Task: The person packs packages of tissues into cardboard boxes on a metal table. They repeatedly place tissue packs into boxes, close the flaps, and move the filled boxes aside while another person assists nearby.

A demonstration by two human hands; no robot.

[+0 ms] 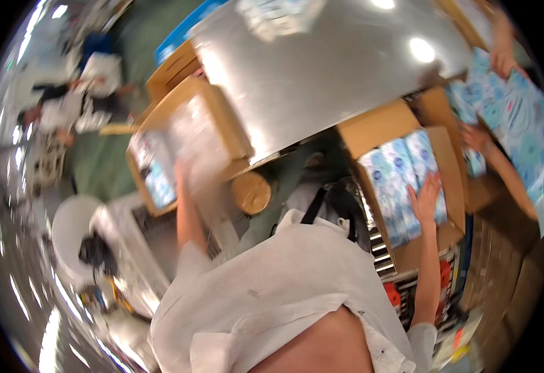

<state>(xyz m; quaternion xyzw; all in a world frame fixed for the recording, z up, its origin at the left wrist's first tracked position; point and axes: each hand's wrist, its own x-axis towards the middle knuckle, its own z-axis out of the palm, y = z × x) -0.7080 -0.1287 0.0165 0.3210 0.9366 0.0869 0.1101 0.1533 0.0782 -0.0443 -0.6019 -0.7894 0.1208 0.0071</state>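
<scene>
My right hand (427, 198) lies with fingers spread on blue-and-white soft packs (391, 168), which stand in rows in an open cardboard box (451, 211) at my right. At my left, my left hand (185, 173) is at another open cardboard box (229, 127). It is smeared by motion, so its fingers cannot be made out. Clear plastic film (197, 124) lines much of that left box, and some blue-and-white packs (158, 184) show in its near left corner.
A shiny metal table (321, 81) stretches ahead, with white-and-blue packs (278, 15) at its far edge. At right, a co-worker's hands (475, 138) touch more blue packs (502, 102). A round brown stool (251, 191) stands between the boxes. Rollers (380, 252) run beneath the right box.
</scene>
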